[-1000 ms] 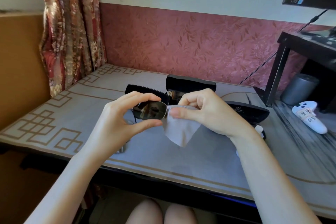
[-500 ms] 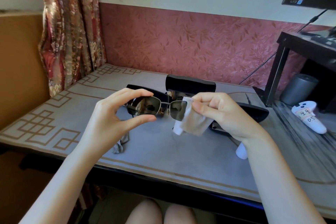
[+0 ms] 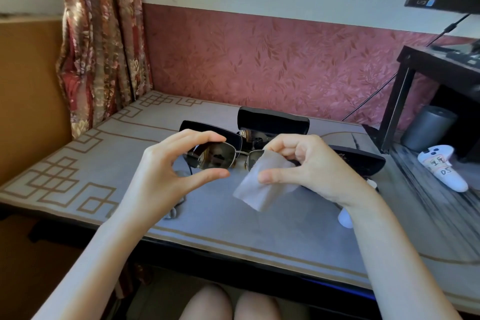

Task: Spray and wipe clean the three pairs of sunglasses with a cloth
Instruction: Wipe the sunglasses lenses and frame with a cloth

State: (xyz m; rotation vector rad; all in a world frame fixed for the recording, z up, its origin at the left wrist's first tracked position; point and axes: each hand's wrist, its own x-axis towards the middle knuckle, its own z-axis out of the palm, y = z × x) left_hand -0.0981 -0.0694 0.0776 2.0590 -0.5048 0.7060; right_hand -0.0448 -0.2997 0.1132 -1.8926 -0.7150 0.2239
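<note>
Holding the sunglasses (image 3: pixel 220 157) up above the table (image 3: pixel 233 221), you keep them level and facing you, just in front of the open black case (image 3: pixel 272 122), which serves here as the landmark. Your left hand (image 3: pixel 166 171) pinches the left lens rim between thumb below and forefinger above, the other fingers curled loosely behind, so the hand makes a half-open ring closed only at the frame. Your right hand (image 3: pixel 309 166) grips the grey cloth (image 3: pixel 262 184) between thumb and fingers and presses it over the other lens; the cloth covers that lens fully and its loose end hangs down toward you. The metal bridge shows between your two hands.

Behind your left hand, just left of the open case, lies a second dark case (image 3: pixel 210 130). Right of the open case, partly hidden by your right wrist, lies a third dark case (image 3: pixel 363 163). Nearer you than the open case, under your left wrist, a small crumpled grey thing (image 3: pixel 174 212) rests on the table; what it is cannot be told. A white rounded object (image 3: pixel 344 219) peeks out beside your right forearm. Far right of the case sits a white game controller (image 3: pixel 441 169) with handwritten labels, with a grey cylinder (image 3: pixel 428 127) behind it under a dark stand (image 3: pixel 405 91). A patterned curtain (image 3: pixel 104 41) hangs far left of the case.
</note>
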